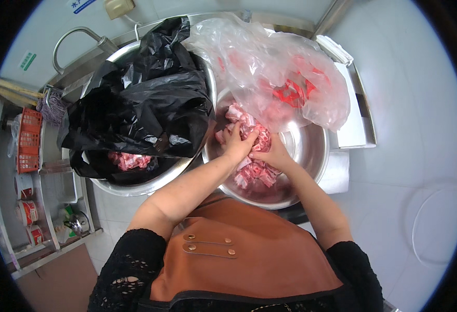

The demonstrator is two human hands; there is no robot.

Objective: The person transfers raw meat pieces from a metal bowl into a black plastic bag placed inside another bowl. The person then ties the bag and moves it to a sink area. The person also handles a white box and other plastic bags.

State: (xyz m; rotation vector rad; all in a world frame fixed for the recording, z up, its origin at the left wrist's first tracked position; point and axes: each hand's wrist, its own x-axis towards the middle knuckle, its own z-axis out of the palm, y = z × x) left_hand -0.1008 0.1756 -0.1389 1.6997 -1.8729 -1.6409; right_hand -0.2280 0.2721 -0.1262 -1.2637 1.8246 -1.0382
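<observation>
Several chunks of raw bone-in meat [255,173] lie in the left part of a stainless steel basin [314,150] in front of me. My left hand [238,145] presses onto the pile from the left, its fingers spread around some chunks. From the right, my right hand [273,153] cups the same pieces, with its thumb towards the left hand. The fingertips are partly hidden among the meat. To the left, a black plastic bag [154,105] covers most of a second steel basin [129,191]. More raw meat [130,160] shows at the bag's near edge.
A clear plastic bag [248,50] with red markings drapes over the right basin's back rim. A curved faucet [76,30] rises behind the left basin. At the left stand shelves with a red plastic basket [29,140]. A white box [351,109] sits at the right.
</observation>
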